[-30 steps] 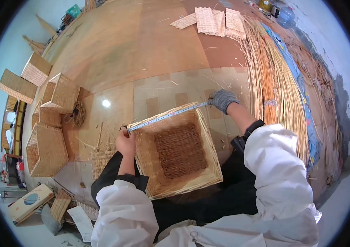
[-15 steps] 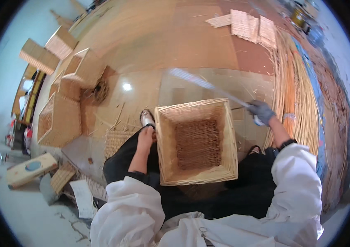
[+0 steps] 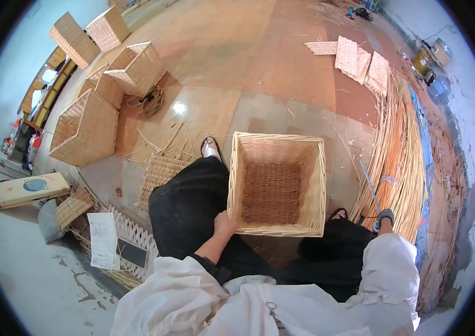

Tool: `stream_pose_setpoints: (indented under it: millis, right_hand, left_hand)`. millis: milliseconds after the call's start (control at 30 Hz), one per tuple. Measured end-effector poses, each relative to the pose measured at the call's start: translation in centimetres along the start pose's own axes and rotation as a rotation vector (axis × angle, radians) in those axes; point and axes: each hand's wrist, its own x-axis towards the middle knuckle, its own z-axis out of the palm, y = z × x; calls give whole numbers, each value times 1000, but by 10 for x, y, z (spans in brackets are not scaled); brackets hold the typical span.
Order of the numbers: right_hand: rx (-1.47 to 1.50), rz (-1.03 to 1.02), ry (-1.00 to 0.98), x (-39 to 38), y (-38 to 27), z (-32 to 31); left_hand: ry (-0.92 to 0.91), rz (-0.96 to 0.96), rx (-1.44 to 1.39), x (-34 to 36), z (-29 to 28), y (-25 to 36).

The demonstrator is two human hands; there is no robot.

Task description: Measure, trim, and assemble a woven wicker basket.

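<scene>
A square woven wicker basket (image 3: 318,185) sits between my knees, its open top toward me and its darker woven bottom showing inside. My bare left hand (image 3: 225,224) is closed on the rim at the basket's near left corner. Off to the right, my right hand (image 3: 384,217), in a grey glove, is closed round a long thin grey rod-like tool (image 3: 369,180). This tool points away from me over the edge of a bundle of wicker rods (image 3: 400,185). The glove partly hides its near end, and its exact kind cannot be made out.
Several finished wicker baskets (image 3: 89,131) stand at the left, beside a coil of dark cord (image 3: 152,102). A woven panel (image 3: 159,176) lies by my left foot. Paper (image 3: 103,241) and a phone (image 3: 132,253) rest at near left. Woven panels (image 3: 355,61) lie at far right.
My right hand has moved down and right, bringing the long tool from beyond the basket to beside the rods. The basket has shifted slightly right; my left hand has moved to its near corner.
</scene>
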Motion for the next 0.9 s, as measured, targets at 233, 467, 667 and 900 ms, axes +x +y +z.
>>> stream_pose_setpoints:
  millis: [233,467,667,900]
  right_hand:
    - [642,-6,-51,14,22,-71]
    - [757,-594,110,-111,50,-192]
    - [1109,-10,-262,-87,102,-13]
    - [192,228,185,-77,62,30]
  left_hand:
    - [86,192,-77,55,11,3]
    - [155,144,-163,72,-9,33]
    - [-6,271,-240,110,-28,42]
    - [-28,227,237,132,-49,85]
